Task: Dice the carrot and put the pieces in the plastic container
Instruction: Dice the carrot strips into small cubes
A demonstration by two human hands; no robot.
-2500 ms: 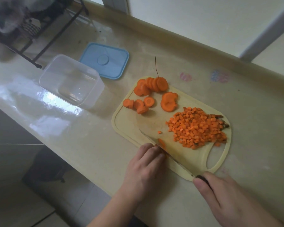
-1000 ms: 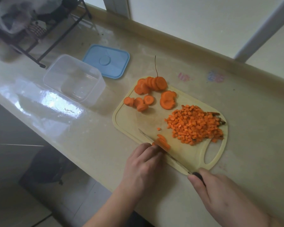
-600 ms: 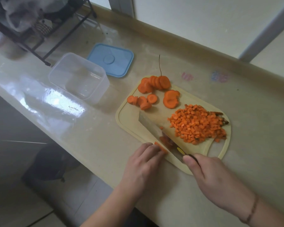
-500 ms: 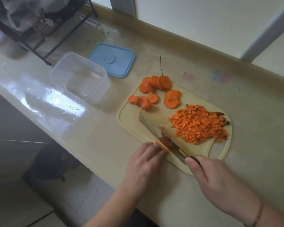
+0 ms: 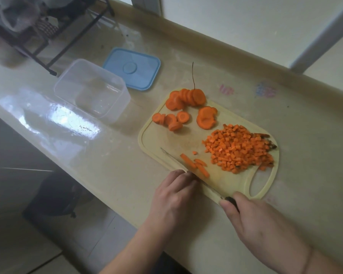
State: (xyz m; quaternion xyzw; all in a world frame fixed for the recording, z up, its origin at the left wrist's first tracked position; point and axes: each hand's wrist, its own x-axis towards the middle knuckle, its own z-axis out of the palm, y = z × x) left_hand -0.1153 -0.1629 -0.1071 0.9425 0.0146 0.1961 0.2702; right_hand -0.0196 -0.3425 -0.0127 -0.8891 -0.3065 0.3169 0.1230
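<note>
A cream cutting board [image 5: 160,141] lies on the counter. Carrot rounds [image 5: 186,98] sit at its far end, and a heap of diced carrot [image 5: 238,149] fills its right side. A few carrot strips [image 5: 194,165] lie near the front edge, beside the knife blade [image 5: 172,157]. My right hand [image 5: 253,220] grips the knife's dark handle. My left hand [image 5: 176,196] has its fingers curled down at the board's front edge, right against the blade; what the fingertips hold is hidden. The clear plastic container [image 5: 91,89] stands empty to the left.
A blue lid [image 5: 133,69] lies behind the container. A black wire rack [image 5: 38,26] stands at the far left corner. The counter's front edge runs diagonally just below my left hand, with floor beyond it. A wall ledge borders the back.
The knife has come down from a tilted, raised pose and now lies low along the board's front edge. More separate carrot strips lie beside the blade. My right hand has drawn back toward me.
</note>
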